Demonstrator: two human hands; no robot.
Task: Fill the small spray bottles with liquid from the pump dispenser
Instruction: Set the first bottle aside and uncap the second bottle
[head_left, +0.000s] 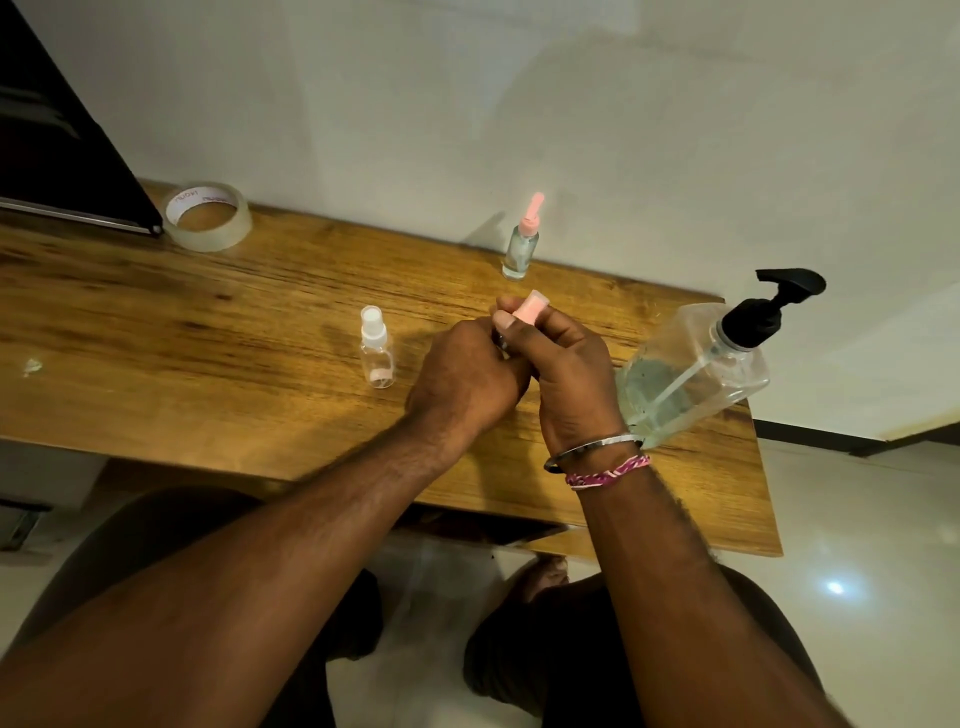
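Both hands meet over the middle of the wooden surface (156, 322). The right hand (571, 379) has its fingers and thumb curled round a small bottle with a pink cap (527, 309); only the cap shows, poking up above the fingertips, and the bottle's body is hidden inside the two hands. The left hand (467, 379) is closed in a grip against the right, its fingers curled at the bottle's lower part, though exactly what they pinch cannot be told. The right wrist wears a metal bangle (592, 449) and a pink braided band (608, 472). Left of the hands, near but apart from them, a clear spray bottle with a white cap (376, 348) stands upright. Beyond the hands, by the wall, stands a second clear bottle with a pink spray top (521, 244), its cap off. To the right, just beside the right wrist, the large clear pump dispenser (696, 369) with a black pump head stands near the surface's right edge, partly filled with clear liquid. A roll of clear tape (208, 215) lies at the far left, beside a dark laptop (62, 156).
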